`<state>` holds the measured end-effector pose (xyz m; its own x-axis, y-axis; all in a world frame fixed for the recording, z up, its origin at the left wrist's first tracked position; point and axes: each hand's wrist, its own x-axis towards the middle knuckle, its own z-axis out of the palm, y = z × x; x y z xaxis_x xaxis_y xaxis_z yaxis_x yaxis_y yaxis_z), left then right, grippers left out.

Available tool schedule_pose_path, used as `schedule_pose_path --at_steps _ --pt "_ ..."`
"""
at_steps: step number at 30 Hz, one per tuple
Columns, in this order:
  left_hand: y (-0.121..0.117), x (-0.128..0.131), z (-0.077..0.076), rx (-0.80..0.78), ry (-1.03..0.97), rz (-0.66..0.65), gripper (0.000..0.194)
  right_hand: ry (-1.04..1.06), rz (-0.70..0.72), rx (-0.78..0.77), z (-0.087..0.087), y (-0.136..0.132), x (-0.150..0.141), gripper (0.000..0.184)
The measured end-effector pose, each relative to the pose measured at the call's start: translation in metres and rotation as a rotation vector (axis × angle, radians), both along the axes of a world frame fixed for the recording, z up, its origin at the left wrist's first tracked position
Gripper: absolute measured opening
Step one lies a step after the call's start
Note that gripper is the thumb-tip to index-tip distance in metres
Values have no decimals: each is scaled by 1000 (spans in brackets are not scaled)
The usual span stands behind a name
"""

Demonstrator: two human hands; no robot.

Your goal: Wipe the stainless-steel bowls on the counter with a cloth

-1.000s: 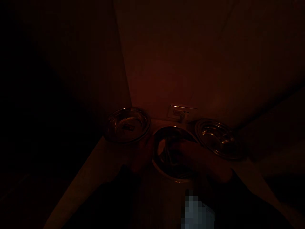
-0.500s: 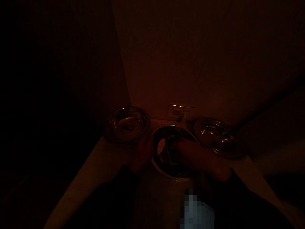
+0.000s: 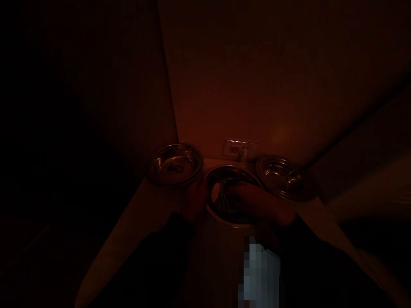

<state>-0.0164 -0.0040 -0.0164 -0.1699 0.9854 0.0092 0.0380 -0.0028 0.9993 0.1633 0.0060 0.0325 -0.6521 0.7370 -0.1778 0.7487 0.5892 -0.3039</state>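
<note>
Metal bowl (image 3: 224, 222) sits around my right fingers (image 3: 236, 189), still dipped inside as a moment ago, so handling there seems unfinished, though it's too dark to tell whether they, or my left fingers (image 3: 201, 189) beside its rim, clamp anything.

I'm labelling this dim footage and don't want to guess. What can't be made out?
All in the head view:
Right hand: fingertips lost in shadow inside the middle bowl; grip unclear.
Bowl contents: partly covered by that hand and darkness.
Left hand: too dark to tell whether it touches the bowl.
Pale object: pixelated and cut off by the bottom edge.
</note>
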Motion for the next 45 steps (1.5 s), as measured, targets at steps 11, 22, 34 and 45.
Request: schedule_pose_path --at_steps 11,22,34,45 --pt "-2 -1 1 -30 24 1 33 -18 18 41 -1 -7 4 39" --pt "-2 -2 -4 30 68 -11 30 -86 6 56 5 -9 -6 33" --pt "-5 -1 3 32 50 -36 32 -112 27 67 6 -18 -1 37" --pt "2 -5 -9 43 71 -58 30 -190 20 157 6 -9 -30 32"
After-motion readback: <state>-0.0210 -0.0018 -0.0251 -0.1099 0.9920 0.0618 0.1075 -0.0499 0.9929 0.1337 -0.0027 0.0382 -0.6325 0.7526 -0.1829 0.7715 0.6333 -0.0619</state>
